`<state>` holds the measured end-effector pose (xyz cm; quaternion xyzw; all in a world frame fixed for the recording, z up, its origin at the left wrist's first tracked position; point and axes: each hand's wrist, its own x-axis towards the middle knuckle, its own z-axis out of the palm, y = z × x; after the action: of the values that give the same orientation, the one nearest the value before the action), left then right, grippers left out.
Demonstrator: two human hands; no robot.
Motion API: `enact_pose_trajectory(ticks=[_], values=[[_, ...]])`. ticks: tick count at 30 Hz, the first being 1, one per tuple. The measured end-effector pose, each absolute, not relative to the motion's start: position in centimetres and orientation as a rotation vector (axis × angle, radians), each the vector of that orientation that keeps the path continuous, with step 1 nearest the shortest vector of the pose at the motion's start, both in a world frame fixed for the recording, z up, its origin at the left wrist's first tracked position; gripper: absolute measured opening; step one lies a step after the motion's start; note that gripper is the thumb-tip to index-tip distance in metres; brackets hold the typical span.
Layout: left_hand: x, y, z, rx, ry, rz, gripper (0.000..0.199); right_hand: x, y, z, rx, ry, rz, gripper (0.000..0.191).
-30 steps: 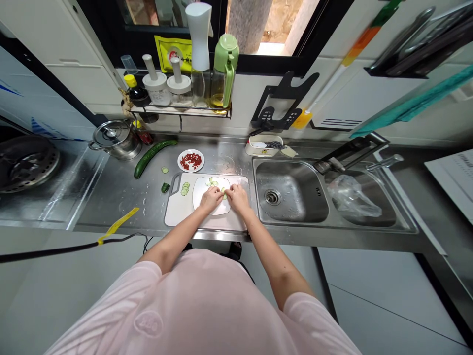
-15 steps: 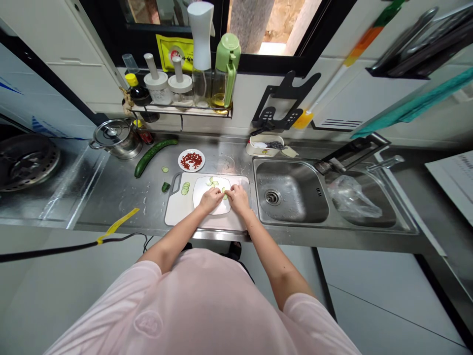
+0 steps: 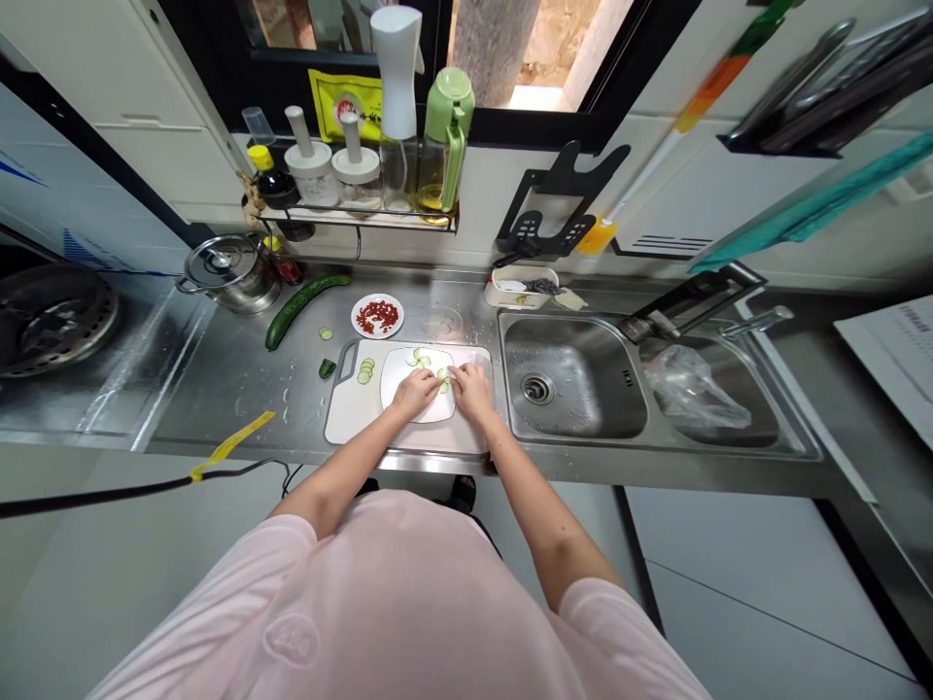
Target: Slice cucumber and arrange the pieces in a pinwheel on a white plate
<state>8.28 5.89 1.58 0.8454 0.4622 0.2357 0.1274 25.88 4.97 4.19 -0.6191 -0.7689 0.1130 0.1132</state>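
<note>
A white square plate [image 3: 437,408] lies on the white cutting board [image 3: 354,418]. Near its back edge is a group of thin cucumber slices [image 3: 418,359], and more pale green slices lie between my hands at the plate's right side. My left hand [image 3: 417,391] rests over the plate, its fingertips pinched at the edge of one of these cucumber slices. My right hand [image 3: 471,389] is at the right rim with finger and thumb slightly apart beside the slices. A short stack of cut cucumber [image 3: 365,371] sits on the board, left of the plate.
Behind the board stands a small plate of chopped red pieces [image 3: 377,316]. A whole cucumber [image 3: 298,309], a cucumber end [image 3: 327,368] and a lidded pot [image 3: 229,272] are to the left. The sink [image 3: 575,379] adjoins the board's right side; a bottle rack [image 3: 364,214] hangs above.
My right hand has drawn slightly right, away from my left fingertips, so more of the slices between them shows. My left hand has barely moved.
</note>
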Motion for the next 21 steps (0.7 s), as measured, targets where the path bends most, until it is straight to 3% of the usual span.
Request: enact_pose_trajectory(ticks=[21], values=[[8.28, 5.79, 1.28, 2.513, 1.367, 0.641, 0.024, 25.92, 4.68, 4.69, -1.815, -2.316, 0.294, 0.029]])
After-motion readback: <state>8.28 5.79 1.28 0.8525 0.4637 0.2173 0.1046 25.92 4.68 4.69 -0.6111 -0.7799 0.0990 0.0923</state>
